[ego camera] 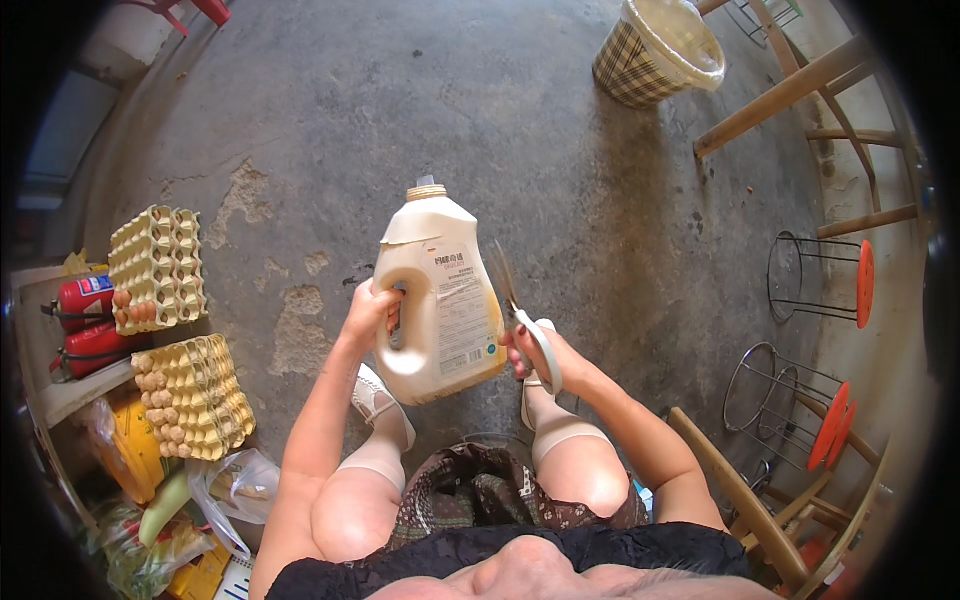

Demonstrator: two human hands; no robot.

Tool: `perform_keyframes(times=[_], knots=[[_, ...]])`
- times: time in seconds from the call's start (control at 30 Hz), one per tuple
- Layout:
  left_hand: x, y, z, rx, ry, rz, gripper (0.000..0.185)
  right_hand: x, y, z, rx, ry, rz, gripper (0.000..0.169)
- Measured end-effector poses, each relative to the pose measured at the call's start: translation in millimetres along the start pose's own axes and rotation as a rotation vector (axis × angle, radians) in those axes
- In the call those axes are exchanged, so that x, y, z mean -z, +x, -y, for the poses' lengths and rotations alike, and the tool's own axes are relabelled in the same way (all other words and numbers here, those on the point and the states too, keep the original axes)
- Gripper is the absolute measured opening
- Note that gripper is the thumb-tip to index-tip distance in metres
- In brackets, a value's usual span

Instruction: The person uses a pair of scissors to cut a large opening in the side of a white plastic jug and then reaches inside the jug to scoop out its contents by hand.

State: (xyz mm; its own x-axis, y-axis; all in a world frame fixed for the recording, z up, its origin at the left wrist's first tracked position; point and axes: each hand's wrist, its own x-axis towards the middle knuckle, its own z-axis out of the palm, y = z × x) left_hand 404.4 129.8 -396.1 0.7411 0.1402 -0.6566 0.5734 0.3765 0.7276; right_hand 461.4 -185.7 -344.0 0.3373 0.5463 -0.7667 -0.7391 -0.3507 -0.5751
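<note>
A large whitish plastic jug (431, 360) with a printed label is held up in front of my knees. My left hand (373, 311) grips it by its moulded side handle. The capless, threaded neck points away from me, with a clear spout piece in it. Below the neck, a cut edge runs part of the way across the jug's shoulder. My right hand (541, 352) holds white-handled scissors (538, 341) at the jug's right side, their blades pointing away from me. Some of its fingers are close to the jug's lower right edge; whether they touch it I cannot tell.
Egg trays (157, 270) are stacked at the left beside red fire extinguishers (84, 304) and plastic bags (236, 484). A plaid waste bin (637, 67) stands far right on the concrete floor (480, 97). Orange-topped stools (865, 285) and wooden furniture legs (780, 97) line the right side.
</note>
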Motion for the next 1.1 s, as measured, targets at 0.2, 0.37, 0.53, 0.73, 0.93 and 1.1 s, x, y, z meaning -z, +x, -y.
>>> perform_keyframes(times=[0.2,0.37,0.53,0.73,0.93,1.1], knots=[[-11.0,2.3,21.0,0.075,-0.030,0.051,0.007,-11.9,27.2,5.3,-0.034,-0.117,0.186,0.086],[-12.4,4.5,23.8,0.058,0.008,0.041,0.008,-11.4,30.0,8.7,-0.062,0.009,0.219,0.081],[-14.5,6.8,31.8,0.036,0.053,0.028,0.007,-5.8,33.1,13.1,-0.091,0.136,0.281,0.087],[-12.5,9.0,41.3,0.066,0.073,0.021,0.009,1.5,35.3,11.3,-0.195,0.341,0.362,0.092],[-9.7,12.4,45.5,0.086,0.082,0.008,0.008,3.4,35.6,16.6,-0.225,0.385,0.395,0.095],[-10.3,12.0,46.5,0.074,0.078,-0.015,0.007,8.0,33.6,24.2,-0.228,0.431,0.455,0.099]])
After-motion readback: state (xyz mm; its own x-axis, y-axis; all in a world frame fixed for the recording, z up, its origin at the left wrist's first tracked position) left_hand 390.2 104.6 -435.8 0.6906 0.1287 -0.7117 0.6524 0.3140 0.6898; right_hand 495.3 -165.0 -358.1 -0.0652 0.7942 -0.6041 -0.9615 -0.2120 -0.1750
